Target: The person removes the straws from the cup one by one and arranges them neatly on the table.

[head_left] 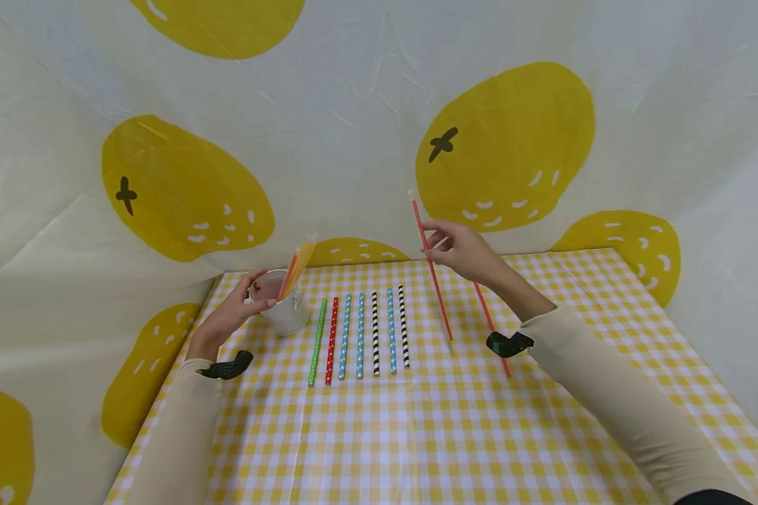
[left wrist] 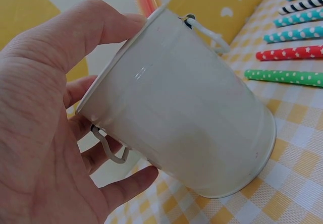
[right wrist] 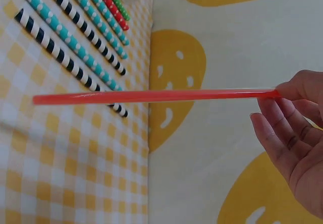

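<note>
My left hand [head_left: 230, 313] grips the rim of a small white metal bucket [head_left: 287, 320] at the table's back left. The left wrist view shows the thumb on the near rim and the fingers about the far side, beside a small side handle [left wrist: 111, 151]. A red straw and yellow-orange straws [head_left: 300, 265] lean out of the bucket. Right of centre, my right hand [head_left: 457, 251] pinches a long red straw [right wrist: 151, 97] between thumb and fingertips, tilted above the cloth. Clear wrapping shows at its top end. Another red straw [head_left: 483, 307] lies below the right forearm, partly hidden.
Between the hands lies a row of patterned paper straws: a green dotted one [head_left: 317, 344], a red one [head_left: 333, 341], several blue dotted ones and black-striped ones [head_left: 375, 334]. A yellow checked cloth [head_left: 366, 449] covers the table. Behind hangs a lemon-print sheet [head_left: 354, 140].
</note>
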A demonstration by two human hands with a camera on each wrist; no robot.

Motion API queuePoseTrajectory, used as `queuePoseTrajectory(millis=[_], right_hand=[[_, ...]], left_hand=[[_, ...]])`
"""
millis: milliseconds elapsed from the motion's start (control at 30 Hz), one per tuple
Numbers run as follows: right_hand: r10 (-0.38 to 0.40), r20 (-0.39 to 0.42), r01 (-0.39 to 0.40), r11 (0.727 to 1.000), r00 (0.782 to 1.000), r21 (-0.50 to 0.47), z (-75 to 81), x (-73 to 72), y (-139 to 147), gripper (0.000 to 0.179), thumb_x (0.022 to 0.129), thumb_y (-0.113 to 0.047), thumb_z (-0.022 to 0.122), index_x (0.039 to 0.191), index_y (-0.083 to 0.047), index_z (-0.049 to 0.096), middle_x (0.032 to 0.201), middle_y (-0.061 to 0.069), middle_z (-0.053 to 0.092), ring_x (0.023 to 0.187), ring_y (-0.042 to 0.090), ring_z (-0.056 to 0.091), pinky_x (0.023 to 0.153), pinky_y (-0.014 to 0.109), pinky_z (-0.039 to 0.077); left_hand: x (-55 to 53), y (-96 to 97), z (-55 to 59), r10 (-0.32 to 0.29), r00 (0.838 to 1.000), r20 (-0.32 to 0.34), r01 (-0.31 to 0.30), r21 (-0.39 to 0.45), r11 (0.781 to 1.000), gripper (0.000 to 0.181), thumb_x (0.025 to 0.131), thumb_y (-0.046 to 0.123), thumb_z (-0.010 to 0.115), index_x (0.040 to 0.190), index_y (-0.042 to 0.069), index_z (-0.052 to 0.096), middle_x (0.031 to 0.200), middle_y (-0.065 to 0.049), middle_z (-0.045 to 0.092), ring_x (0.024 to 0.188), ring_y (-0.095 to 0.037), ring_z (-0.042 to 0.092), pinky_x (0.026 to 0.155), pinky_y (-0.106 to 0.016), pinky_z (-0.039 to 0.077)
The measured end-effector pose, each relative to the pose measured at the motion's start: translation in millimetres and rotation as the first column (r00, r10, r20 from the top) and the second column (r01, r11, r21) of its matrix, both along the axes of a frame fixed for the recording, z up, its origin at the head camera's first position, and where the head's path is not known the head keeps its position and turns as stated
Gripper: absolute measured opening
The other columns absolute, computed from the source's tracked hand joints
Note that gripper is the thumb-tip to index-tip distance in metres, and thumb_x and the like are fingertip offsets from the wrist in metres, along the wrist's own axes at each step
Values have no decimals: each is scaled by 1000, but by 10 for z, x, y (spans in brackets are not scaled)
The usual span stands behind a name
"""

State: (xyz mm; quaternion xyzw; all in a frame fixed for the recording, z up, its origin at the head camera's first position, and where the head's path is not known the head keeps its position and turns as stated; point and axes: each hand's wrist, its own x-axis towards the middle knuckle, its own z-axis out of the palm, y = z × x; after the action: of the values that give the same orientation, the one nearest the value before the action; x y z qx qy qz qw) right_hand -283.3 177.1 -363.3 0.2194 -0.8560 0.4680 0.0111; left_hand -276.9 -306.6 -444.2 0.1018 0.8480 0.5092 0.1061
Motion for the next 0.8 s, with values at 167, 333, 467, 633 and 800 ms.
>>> queuePoseTrajectory(millis=[167, 333, 467, 633, 800], right_hand=[[-3, 43, 3, 1000, 999, -1, -70, -20, 172, 45, 99, -7, 64, 143, -5, 55, 111, 18, 66, 92, 28, 67, 77, 30, 57], [-5, 78, 5, 1000, 997, 6, -113, -21, 337, 42, 100, -9, 63, 142, -4, 56, 113, 22, 65, 94, 31, 68, 78, 31, 58], [-20, 119, 17, 1000, 993, 21, -149, -12, 474, 45, 101, -13, 63, 144, -3, 53, 117, 22, 63, 99, 33, 68, 79, 30, 58], [-42, 156, 32, 997, 987, 66, -239, -29, 662, 46, 103, -13, 60, 146, 0, 49, 119, 23, 61, 102, 36, 67, 82, 32, 58], [-69, 174, 50, 992, 982, 112, -370, -47, 865, 43, 103, -10, 60, 143, 3, 51, 115, 24, 61, 101, 37, 68, 85, 40, 58]], left_hand=[[-5, 0, 8, -12, 1000, 4, 11, 17, 1000, 86, 100, 30, 67, 164, 20, 11, 169, -13, -2, 154, -42, 3, 114, -69, 18], [-10, -3, 8, -11, 1000, 4, 11, 19, 1000, 85, 100, 31, 67, 164, 21, 11, 170, -11, -5, 154, -42, -1, 114, -70, 17], [-3, 1, 10, -11, 1000, 1, 11, 20, 1000, 85, 100, 30, 66, 164, 21, 11, 170, -11, -6, 154, -43, -2, 113, -71, 17], [12, 8, 13, -10, 1000, 0, 10, 10, 1000, 85, 101, 31, 66, 164, 22, 10, 170, -11, -5, 154, -42, -2, 114, -71, 16], [14, 0, 1, -3, 1000, 2, 3, 4, 1000, 86, 100, 34, 66, 164, 22, 11, 170, -11, -5, 154, -41, -2, 114, -70, 15]])
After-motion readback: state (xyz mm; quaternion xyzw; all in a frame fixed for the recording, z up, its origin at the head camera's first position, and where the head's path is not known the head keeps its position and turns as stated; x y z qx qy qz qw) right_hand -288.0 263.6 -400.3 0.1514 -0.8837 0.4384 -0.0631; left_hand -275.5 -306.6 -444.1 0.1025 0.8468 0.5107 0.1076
